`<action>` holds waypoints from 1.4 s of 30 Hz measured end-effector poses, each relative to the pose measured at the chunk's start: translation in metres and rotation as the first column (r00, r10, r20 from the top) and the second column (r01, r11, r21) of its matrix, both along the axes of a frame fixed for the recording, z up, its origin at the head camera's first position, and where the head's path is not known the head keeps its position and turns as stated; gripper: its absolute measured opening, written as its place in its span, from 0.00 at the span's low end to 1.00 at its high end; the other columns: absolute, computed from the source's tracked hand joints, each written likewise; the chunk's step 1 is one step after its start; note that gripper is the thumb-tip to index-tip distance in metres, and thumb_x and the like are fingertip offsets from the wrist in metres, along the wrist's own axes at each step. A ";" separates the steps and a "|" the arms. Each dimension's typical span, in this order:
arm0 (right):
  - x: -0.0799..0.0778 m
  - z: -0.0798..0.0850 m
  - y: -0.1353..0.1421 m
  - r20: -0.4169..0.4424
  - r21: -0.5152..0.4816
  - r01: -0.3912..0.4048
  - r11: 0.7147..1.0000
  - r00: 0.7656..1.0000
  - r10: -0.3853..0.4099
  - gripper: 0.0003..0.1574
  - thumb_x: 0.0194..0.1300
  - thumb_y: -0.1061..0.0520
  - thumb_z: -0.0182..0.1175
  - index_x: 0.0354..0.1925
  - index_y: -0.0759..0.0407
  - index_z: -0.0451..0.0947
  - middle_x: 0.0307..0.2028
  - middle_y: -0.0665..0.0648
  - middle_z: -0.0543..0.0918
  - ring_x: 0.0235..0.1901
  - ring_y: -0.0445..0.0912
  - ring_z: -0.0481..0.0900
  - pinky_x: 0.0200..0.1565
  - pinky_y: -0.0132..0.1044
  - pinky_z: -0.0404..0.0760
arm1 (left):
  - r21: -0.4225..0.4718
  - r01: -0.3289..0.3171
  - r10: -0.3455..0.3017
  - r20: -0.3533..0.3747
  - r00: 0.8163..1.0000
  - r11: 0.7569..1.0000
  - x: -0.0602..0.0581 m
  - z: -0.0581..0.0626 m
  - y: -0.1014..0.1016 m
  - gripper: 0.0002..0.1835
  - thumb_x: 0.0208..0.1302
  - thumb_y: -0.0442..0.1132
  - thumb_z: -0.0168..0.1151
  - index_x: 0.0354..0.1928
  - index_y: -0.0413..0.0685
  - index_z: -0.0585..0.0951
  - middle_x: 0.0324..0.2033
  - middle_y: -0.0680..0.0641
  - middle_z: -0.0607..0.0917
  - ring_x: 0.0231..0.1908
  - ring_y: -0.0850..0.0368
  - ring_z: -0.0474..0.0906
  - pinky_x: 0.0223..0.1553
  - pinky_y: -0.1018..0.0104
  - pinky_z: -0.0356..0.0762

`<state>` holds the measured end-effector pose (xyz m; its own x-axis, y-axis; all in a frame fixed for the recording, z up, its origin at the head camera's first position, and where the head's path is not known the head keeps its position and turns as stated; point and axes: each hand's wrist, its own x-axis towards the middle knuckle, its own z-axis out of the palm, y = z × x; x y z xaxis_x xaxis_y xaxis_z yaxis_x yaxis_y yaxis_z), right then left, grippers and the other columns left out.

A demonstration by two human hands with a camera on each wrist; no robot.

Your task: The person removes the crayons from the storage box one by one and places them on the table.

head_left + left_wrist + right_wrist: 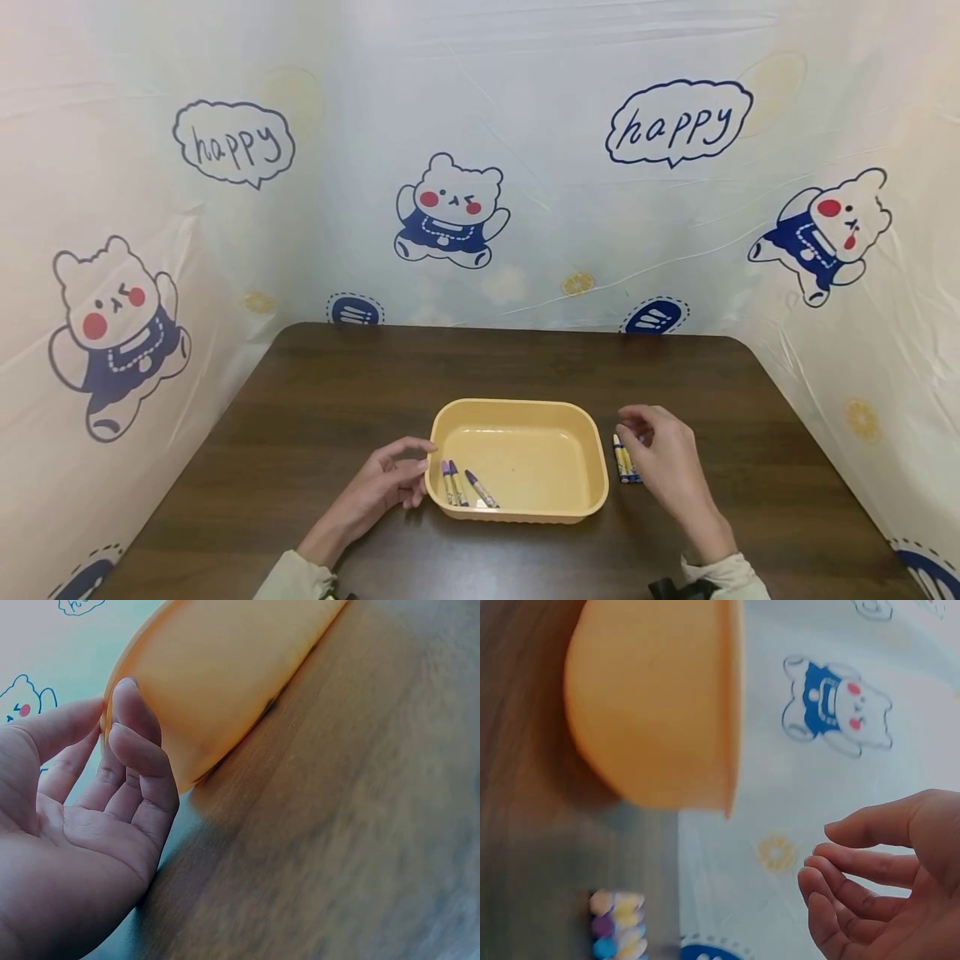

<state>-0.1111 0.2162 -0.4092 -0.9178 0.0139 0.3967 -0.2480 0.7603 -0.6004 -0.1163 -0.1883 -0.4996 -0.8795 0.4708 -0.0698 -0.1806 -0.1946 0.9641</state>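
Your right hand (pixel 666 454) hovers, fingers loosely bent, thumb apart, hiding part of the crayons (pixel 621 460) on the counter (pixel 360 375) right of the tray (pixel 528 467); the right wrist view crops and blurs them. Your left hand (pixel 378 487) pinches the tray's rim. Three more crayons lie inside.

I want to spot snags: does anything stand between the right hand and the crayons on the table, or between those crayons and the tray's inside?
Nothing visible stands between the right hand and those crayons; only the tray's raised right wall separates them from its inside.
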 end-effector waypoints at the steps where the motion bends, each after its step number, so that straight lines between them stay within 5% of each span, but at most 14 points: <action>1: -0.001 0.002 -0.004 -0.003 0.001 -0.012 1.000 1.000 0.012 0.10 0.60 0.66 0.68 0.42 0.63 0.84 0.34 0.55 0.83 0.34 0.45 0.79 0.35 0.41 0.82 | 0.000 -0.001 0.001 0.001 1.000 1.000 0.000 0.000 0.000 0.20 0.74 0.35 0.55 0.62 0.33 0.69 0.27 0.48 0.84 0.25 0.60 0.78 0.26 0.70 0.77; 17: -0.007 0.019 -0.088 0.015 0.044 -0.191 0.981 0.982 0.191 0.11 0.58 0.64 0.71 0.41 0.61 0.85 0.37 0.56 0.85 0.35 0.48 0.82 0.36 0.39 0.81 | -0.002 -0.003 0.003 0.001 1.000 1.000 0.000 -0.001 0.000 0.19 0.74 0.35 0.55 0.61 0.34 0.70 0.27 0.48 0.84 0.25 0.60 0.78 0.26 0.69 0.77; 25: -0.007 0.020 -0.130 0.084 0.081 -0.341 0.937 0.939 0.334 0.11 0.60 0.60 0.70 0.43 0.58 0.84 0.39 0.54 0.84 0.37 0.48 0.82 0.36 0.36 0.79 | 0.003 -0.005 0.005 0.001 1.000 1.000 0.000 -0.001 0.001 0.17 0.74 0.34 0.55 0.60 0.37 0.72 0.27 0.48 0.84 0.25 0.60 0.78 0.26 0.70 0.77; 33: -0.014 -0.011 -0.154 0.175 0.044 -0.446 0.894 0.884 0.433 0.11 0.57 0.62 0.70 0.40 0.63 0.84 0.35 0.57 0.85 0.33 0.48 0.82 0.33 0.34 0.78 | 0.000 -0.017 0.017 -0.009 1.000 1.000 0.000 0.000 0.003 0.19 0.74 0.35 0.55 0.61 0.34 0.70 0.26 0.47 0.83 0.24 0.59 0.78 0.26 0.69 0.76; 42: -0.021 -0.051 -0.163 0.360 0.018 -0.491 0.871 0.816 0.453 0.12 0.49 0.53 0.76 0.28 0.56 0.82 0.22 0.46 0.77 0.22 0.36 0.70 0.26 0.31 0.70 | -0.014 -0.019 0.019 0.001 1.000 1.000 0.001 0.001 0.001 0.20 0.74 0.35 0.55 0.62 0.33 0.69 0.26 0.48 0.83 0.24 0.59 0.78 0.26 0.69 0.76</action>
<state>-0.1318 0.0528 -0.4602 -0.8767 -0.4794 0.0395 -0.3922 0.6649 -0.6356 -0.1154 -0.1875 -0.4988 -0.8879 0.4534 -0.0774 -0.1786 -0.1847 0.9664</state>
